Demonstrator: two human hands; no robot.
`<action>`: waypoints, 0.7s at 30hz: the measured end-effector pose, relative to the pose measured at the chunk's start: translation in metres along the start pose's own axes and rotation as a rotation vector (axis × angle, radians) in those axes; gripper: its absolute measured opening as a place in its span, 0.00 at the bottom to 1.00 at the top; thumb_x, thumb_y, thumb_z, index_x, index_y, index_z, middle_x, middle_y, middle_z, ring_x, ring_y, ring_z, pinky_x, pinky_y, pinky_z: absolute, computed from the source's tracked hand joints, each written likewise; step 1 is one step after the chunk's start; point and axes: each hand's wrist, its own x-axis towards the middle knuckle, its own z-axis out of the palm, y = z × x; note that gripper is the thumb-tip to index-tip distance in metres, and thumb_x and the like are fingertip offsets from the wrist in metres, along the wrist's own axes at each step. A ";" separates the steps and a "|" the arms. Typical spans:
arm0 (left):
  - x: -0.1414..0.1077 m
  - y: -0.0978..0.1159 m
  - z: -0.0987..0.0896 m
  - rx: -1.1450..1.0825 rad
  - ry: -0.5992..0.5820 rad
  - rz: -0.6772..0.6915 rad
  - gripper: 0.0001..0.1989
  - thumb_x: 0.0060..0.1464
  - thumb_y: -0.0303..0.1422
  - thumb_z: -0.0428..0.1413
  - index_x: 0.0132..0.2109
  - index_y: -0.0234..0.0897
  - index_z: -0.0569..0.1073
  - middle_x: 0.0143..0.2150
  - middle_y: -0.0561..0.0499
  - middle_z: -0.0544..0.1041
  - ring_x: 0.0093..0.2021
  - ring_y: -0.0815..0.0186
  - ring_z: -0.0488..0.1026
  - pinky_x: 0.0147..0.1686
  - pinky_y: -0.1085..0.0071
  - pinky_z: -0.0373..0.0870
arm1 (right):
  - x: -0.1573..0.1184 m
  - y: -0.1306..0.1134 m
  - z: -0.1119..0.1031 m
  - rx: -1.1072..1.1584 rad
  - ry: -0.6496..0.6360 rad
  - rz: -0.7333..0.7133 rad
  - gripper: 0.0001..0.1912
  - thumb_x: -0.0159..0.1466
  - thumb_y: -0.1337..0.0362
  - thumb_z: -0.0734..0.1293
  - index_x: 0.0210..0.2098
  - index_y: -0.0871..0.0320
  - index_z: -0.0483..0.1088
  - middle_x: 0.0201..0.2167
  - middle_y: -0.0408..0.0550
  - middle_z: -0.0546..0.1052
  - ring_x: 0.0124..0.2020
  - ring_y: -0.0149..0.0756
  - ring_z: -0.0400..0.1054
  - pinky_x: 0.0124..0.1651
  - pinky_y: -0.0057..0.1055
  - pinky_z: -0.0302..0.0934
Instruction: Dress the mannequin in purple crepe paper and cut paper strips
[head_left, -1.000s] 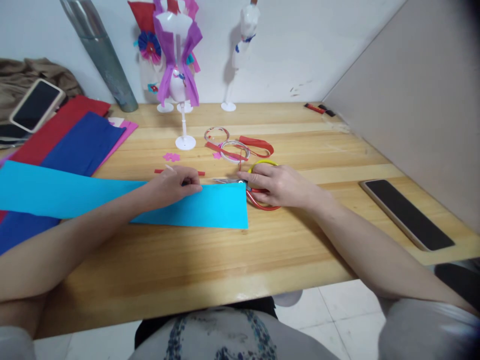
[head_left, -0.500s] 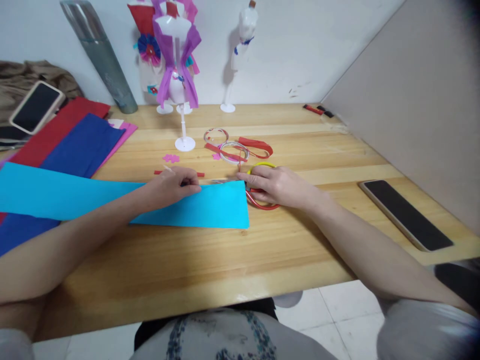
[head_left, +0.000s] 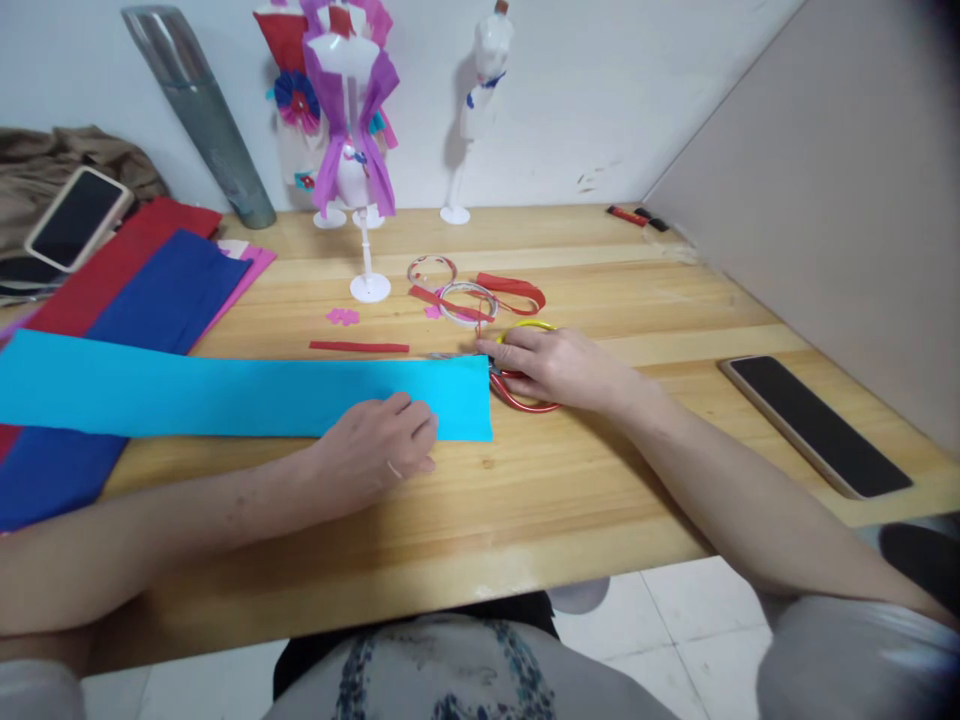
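Note:
A long light-blue strip (head_left: 225, 395) lies flat across the table, its right end near the scissors. My left hand (head_left: 386, 445) is closed at the strip's lower edge, its fingers curled down; what they pinch, if anything, is hidden. My right hand (head_left: 551, 368) rests on the scissors (head_left: 525, 405), which have a red and a yellow handle; its fingers are bent over the handles and pivot. The blades lie partly behind the strip's upper right edge. A thin red strip (head_left: 360, 347) lies just above the blue one.
Dress forms stand at the back, one with a purple garment (head_left: 324, 90). Tape rolls (head_left: 469, 303) and red ribbon (head_left: 525, 290) lie mid-table. Red and dark-blue cloth (head_left: 165, 285), a phone (head_left: 79, 220) and a bottle (head_left: 210, 130) are left; another phone (head_left: 817, 425) is right.
My left hand has moved down and right, from the blue strip's upper edge to its lower edge. The strip's right end has shifted slightly. My right hand has barely moved.

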 end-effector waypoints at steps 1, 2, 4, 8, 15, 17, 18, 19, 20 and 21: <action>-0.001 0.001 0.002 0.013 0.010 0.019 0.05 0.68 0.27 0.57 0.40 0.36 0.75 0.33 0.48 0.75 0.33 0.59 0.71 0.26 0.64 0.61 | 0.000 -0.001 0.000 -0.012 0.002 -0.010 0.27 0.74 0.64 0.59 0.71 0.58 0.70 0.50 0.60 0.82 0.46 0.48 0.79 0.41 0.38 0.70; -0.001 0.001 0.004 0.023 0.021 0.035 0.08 0.67 0.24 0.56 0.38 0.37 0.74 0.32 0.48 0.75 0.32 0.60 0.70 0.25 0.64 0.60 | 0.000 -0.001 -0.001 -0.025 0.003 -0.017 0.27 0.74 0.64 0.59 0.70 0.59 0.71 0.49 0.60 0.82 0.46 0.48 0.79 0.41 0.38 0.70; -0.001 -0.001 0.005 0.034 0.039 0.053 0.11 0.64 0.19 0.55 0.36 0.37 0.73 0.32 0.48 0.74 0.32 0.60 0.69 0.26 0.65 0.60 | 0.001 -0.002 -0.001 -0.049 0.001 -0.023 0.27 0.74 0.64 0.60 0.70 0.59 0.71 0.49 0.59 0.83 0.46 0.47 0.79 0.41 0.37 0.69; 0.001 -0.006 0.005 0.023 0.038 0.051 0.13 0.62 0.17 0.54 0.34 0.38 0.72 0.31 0.48 0.74 0.32 0.60 0.68 0.27 0.64 0.60 | 0.001 -0.004 0.000 -0.065 0.014 -0.022 0.26 0.75 0.64 0.60 0.70 0.59 0.72 0.51 0.59 0.82 0.45 0.46 0.79 0.37 0.35 0.66; 0.001 -0.008 -0.002 -0.017 0.113 -0.052 0.17 0.66 0.16 0.48 0.34 0.38 0.73 0.32 0.48 0.75 0.33 0.61 0.68 0.28 0.63 0.59 | 0.000 -0.002 0.002 0.028 0.068 -0.028 0.27 0.71 0.66 0.62 0.68 0.61 0.74 0.52 0.61 0.83 0.44 0.45 0.79 0.40 0.36 0.68; 0.001 -0.006 -0.002 -0.018 0.138 -0.039 0.17 0.67 0.17 0.47 0.34 0.38 0.73 0.33 0.48 0.74 0.33 0.61 0.68 0.29 0.64 0.59 | 0.000 -0.001 0.002 0.048 0.073 -0.020 0.27 0.71 0.66 0.62 0.67 0.60 0.75 0.52 0.60 0.83 0.44 0.45 0.79 0.40 0.35 0.68; 0.001 -0.005 -0.001 -0.020 0.147 -0.030 0.17 0.67 0.17 0.47 0.34 0.38 0.73 0.32 0.49 0.74 0.33 0.61 0.67 0.29 0.64 0.59 | -0.001 -0.001 0.002 0.058 0.075 -0.013 0.27 0.70 0.66 0.63 0.66 0.59 0.75 0.52 0.59 0.83 0.44 0.44 0.79 0.40 0.35 0.68; 0.001 -0.005 0.000 -0.022 0.153 -0.022 0.17 0.67 0.18 0.48 0.34 0.38 0.73 0.32 0.49 0.74 0.33 0.61 0.67 0.29 0.64 0.59 | -0.001 -0.001 0.002 0.068 0.077 -0.008 0.27 0.69 0.67 0.63 0.66 0.59 0.76 0.53 0.59 0.84 0.44 0.44 0.80 0.40 0.35 0.68; 0.001 -0.004 0.001 -0.024 0.156 -0.015 0.16 0.67 0.18 0.48 0.33 0.38 0.72 0.32 0.49 0.73 0.32 0.61 0.67 0.29 0.64 0.58 | -0.001 -0.001 0.002 0.080 0.076 0.000 0.27 0.69 0.67 0.63 0.65 0.58 0.76 0.53 0.58 0.84 0.44 0.44 0.80 0.40 0.35 0.68; 0.001 -0.003 0.002 -0.025 0.168 -0.008 0.16 0.67 0.18 0.49 0.33 0.38 0.72 0.31 0.49 0.73 0.32 0.61 0.67 0.28 0.64 0.58 | -0.001 -0.001 0.002 0.093 0.072 0.010 0.27 0.69 0.67 0.63 0.65 0.58 0.76 0.53 0.58 0.84 0.44 0.44 0.80 0.40 0.35 0.68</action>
